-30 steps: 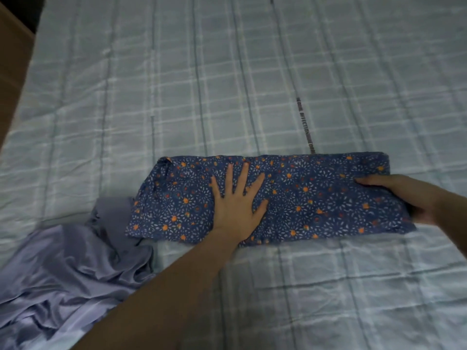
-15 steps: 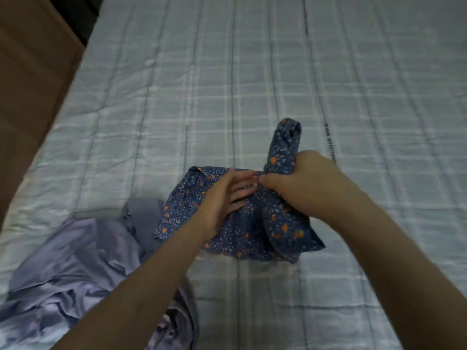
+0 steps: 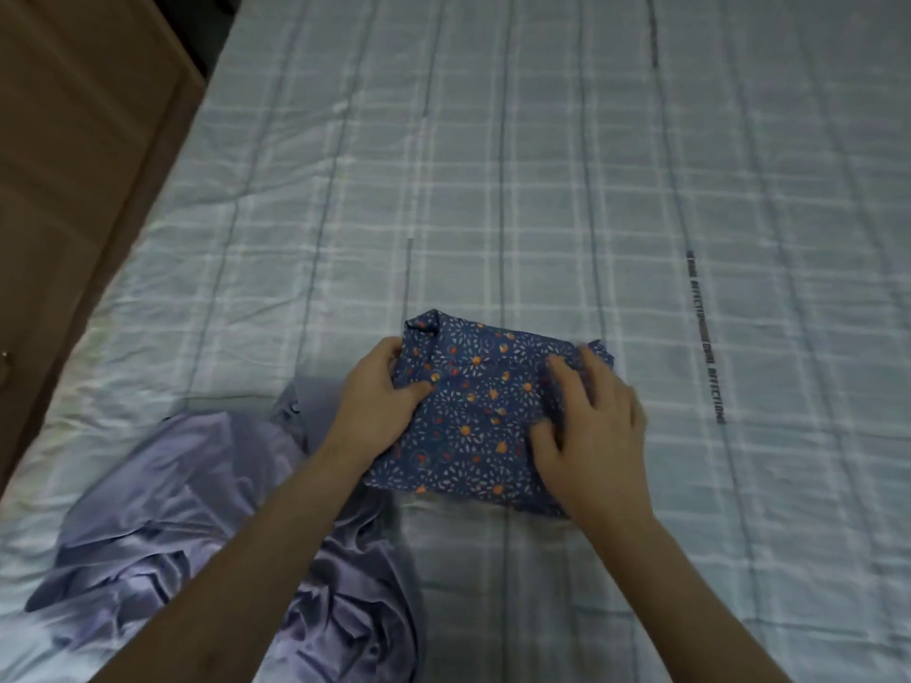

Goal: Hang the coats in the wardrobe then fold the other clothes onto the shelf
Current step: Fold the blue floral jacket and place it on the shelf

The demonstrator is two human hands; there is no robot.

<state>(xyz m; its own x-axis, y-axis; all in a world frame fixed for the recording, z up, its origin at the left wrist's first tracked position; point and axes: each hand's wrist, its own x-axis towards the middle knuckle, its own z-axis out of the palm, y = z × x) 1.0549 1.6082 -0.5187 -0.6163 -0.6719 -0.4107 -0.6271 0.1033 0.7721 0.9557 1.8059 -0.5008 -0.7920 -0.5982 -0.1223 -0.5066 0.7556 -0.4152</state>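
A person is folding a blue floral garment (image 3: pixel 473 416) lying on a checked bed (image 3: pixel 542 189). The left hand (image 3: pixel 382 396) is pinching its left edge; the right hand (image 3: pixel 589 426) is pressing flat, fingers spread, on its right side. It looks light, soft and floppy, best lifted from underneath. A crumpled lilac garment (image 3: pixel 172 510) is lying just beside it. No containers are showing.

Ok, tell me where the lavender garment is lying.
Head view, lower left: the lavender garment lies crumpled on the bed, under the left forearm, beside the floral garment.
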